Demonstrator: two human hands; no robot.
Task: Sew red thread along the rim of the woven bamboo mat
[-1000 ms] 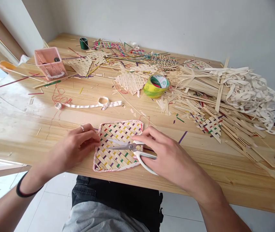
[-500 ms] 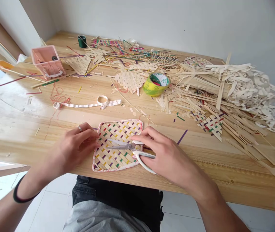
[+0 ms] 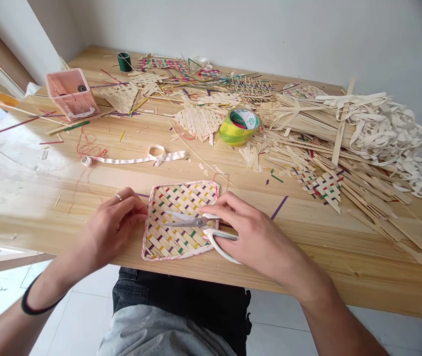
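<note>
A woven bamboo mat (image 3: 179,198) lies near the table's front edge, with coloured flecks and a white cloth border sewn on in red thread. My right hand (image 3: 250,232) is closed around the white handles of a pair of scissors (image 3: 200,222). Their blades are slightly parted and point left over the weave. Just beside the mat's left edge is my left hand (image 3: 116,225), its fingers curled and pinched together. Whatever those fingertips hold, if anything, is too small to make out.
Behind the mat lie a strip of white tape (image 3: 129,161) and tangled red thread (image 3: 90,143). A pink box (image 3: 72,96) stands at the back left. A yellow tape roll (image 3: 233,132) sits mid-table, and bamboo strips (image 3: 307,116) with white cloth strips (image 3: 385,128) heap up at right.
My left hand has drawn a little to the left, off the mat's edge, and its fingers have closed up more. The scissors and my right hand stay almost in place.
</note>
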